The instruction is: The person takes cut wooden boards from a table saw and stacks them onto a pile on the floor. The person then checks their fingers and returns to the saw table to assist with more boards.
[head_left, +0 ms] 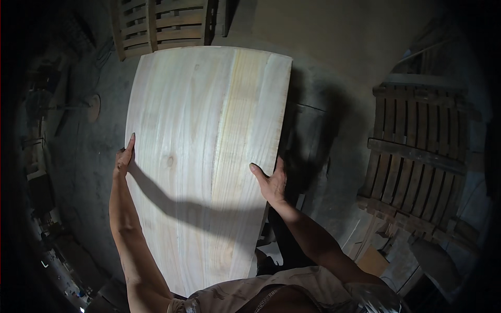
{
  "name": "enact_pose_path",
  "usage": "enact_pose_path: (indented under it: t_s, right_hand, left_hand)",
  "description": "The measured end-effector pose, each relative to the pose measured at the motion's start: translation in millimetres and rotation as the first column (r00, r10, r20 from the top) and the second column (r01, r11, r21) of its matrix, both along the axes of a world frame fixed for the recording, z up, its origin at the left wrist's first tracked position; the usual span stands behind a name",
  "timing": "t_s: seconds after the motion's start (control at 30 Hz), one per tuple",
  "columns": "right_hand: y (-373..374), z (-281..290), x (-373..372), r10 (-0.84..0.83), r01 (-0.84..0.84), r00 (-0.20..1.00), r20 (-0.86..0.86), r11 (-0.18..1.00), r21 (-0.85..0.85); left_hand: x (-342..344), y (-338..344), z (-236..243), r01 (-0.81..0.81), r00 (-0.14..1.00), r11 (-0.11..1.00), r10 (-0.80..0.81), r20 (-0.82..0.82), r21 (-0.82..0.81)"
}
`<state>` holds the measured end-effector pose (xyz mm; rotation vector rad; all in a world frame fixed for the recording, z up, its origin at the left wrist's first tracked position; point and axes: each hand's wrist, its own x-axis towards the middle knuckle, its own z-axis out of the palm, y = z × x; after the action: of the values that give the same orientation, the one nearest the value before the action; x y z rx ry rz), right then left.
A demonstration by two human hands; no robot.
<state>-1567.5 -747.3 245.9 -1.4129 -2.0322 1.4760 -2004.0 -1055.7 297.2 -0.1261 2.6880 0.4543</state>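
Pale wood with one yellower strip makes up the panel (193, 130), its near end by the person's shirt (224, 295). The left hand (124, 156) grips its left edge, one digit laid up along it, the others mostly hidden. The right hand (274, 185) clasps the right edge, thumb spread wide on the face, fingers at the side. Grey floor (88, 172) surrounds it; a slatted pallet (177, 21) lies just beyond the far edge, another pallet (417, 156) well apart at right, with floor stretching between.
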Motion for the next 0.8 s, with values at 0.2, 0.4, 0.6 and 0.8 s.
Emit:
enact_pose_path:
  t_s: [0.2,0.4,0.6,0.8]
  right_hand:
    - [-3,7,-7,-0.027,0.023,0.977,-0.211,1.000,-0.021]
    - [4,4,-3,-0.002,-0.007,0.964,-0.265,0.999,-0.036]
    - [16,5,-2,0.043,-0.042,0.999,-0.003,0.981,0.188]
    - [-13,38,40,0.157,-0.164,0.985,0.074,0.698,0.697]
  left_hand:
    - [-1,-10,-2,-0.100,0.994,0.993,0.096,0.060,0.069]
    - [59,20,18,-0.140,0.814,0.989,0.088,-0.575,-0.048]
    - [326,6,62,0.459,0.657,0.815,-0.044,-0.753,0.353]
    - [629,-209,92,0.282,0.799,0.864,0.030,-0.600,0.418]
